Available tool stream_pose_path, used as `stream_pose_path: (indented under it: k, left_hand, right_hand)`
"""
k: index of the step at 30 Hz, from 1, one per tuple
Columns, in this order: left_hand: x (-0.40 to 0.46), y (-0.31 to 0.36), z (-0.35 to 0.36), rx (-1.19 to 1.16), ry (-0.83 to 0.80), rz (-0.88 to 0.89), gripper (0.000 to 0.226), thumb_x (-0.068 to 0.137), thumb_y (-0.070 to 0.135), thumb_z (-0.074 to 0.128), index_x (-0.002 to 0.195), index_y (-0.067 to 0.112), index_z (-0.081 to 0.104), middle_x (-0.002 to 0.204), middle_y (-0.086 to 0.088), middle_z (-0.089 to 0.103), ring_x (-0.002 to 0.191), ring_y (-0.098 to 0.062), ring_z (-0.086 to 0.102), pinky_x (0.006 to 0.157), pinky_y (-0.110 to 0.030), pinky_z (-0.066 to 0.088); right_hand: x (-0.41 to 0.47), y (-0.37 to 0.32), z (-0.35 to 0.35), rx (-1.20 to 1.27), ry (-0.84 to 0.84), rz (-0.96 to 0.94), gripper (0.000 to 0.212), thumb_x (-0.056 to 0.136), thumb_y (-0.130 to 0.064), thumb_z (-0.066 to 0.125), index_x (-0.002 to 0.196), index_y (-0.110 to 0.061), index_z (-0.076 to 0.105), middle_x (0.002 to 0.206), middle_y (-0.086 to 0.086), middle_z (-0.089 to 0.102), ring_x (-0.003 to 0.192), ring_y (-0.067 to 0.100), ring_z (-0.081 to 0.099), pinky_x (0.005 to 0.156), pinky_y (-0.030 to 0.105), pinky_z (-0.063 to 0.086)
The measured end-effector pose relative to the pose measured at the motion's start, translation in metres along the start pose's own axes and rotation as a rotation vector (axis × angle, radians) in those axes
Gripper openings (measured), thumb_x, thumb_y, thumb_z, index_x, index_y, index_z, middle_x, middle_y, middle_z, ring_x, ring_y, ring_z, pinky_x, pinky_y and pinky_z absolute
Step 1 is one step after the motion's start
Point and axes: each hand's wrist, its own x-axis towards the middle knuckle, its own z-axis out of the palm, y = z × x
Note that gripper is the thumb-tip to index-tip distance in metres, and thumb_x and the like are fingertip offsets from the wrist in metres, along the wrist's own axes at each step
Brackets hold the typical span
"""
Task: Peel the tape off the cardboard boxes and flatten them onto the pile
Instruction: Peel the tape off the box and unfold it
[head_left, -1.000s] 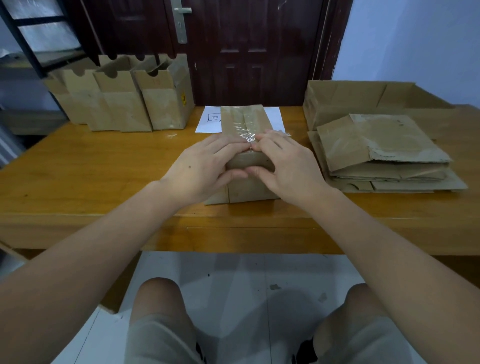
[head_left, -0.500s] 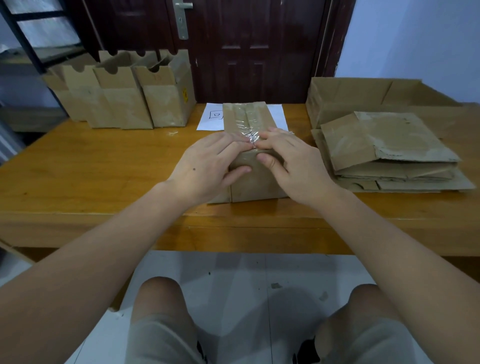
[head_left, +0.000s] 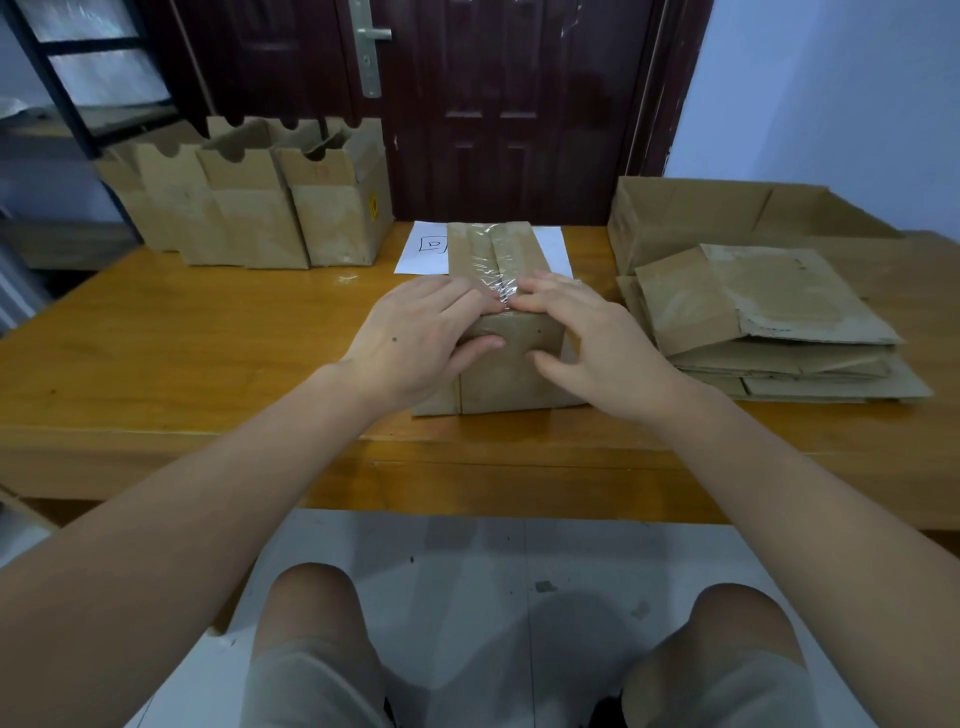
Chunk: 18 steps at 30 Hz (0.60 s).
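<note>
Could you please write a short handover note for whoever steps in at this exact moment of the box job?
Left hand: grips the near top edge of the taped box, thumb on its front face.
Right hand: fingertips at the crinkled tape end on the top seam, thumb off the front face; a firm pinch cannot be confirmed.
The box stands at the table centre, partly over a white sheet.
Done: several boxes lie flattened on the pile at right.
Left: peel this tape, flatten the box, then the upright boxes at back left.
</note>
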Motion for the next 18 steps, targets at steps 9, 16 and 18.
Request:
stream_pose_path:
  k: [9, 16, 18]
  left_hand:
    - [0.005, 0.002, -0.001, 0.011, 0.042, 0.004, 0.037, 0.104, 0.047, 0.053, 0.111, 0.013, 0.068, 0.106, -0.003, 0.072, 0.097, -0.024, 0.068, 0.082, -0.036, 0.053]
    - [0.008, 0.005, -0.006, -0.052, 0.033, -0.061, 0.045, 0.107, 0.05, 0.042, 0.112, 0.016, 0.07, 0.106, -0.001, 0.073, 0.095, -0.022, 0.068, 0.076, -0.039, 0.054]
    - [0.011, 0.003, -0.014, -0.098, -0.016, -0.055, 0.046, 0.106, 0.051, 0.04, 0.122, 0.019, 0.068, 0.114, 0.0, 0.072, 0.103, -0.022, 0.068, 0.08, -0.037, 0.056]
  right_hand:
    - [0.005, -0.013, 0.012, -0.174, 0.083, 0.018, 0.057, 0.085, -0.048, 0.076, 0.13, -0.016, 0.061, 0.141, 0.004, 0.058, 0.138, 0.023, 0.046, 0.117, 0.041, 0.034]
    - [0.009, -0.015, 0.018, -0.317, 0.188, -0.052, 0.044, 0.091, -0.048, 0.07, 0.119, -0.014, 0.063, 0.125, 0.004, 0.066, 0.122, 0.025, 0.059, 0.117, 0.043, 0.037]
    - [0.008, -0.014, 0.016, -0.335, 0.19, -0.072, 0.042, 0.094, -0.046, 0.067, 0.121, -0.014, 0.063, 0.127, 0.004, 0.066, 0.123, 0.025, 0.059, 0.116, 0.043, 0.038]
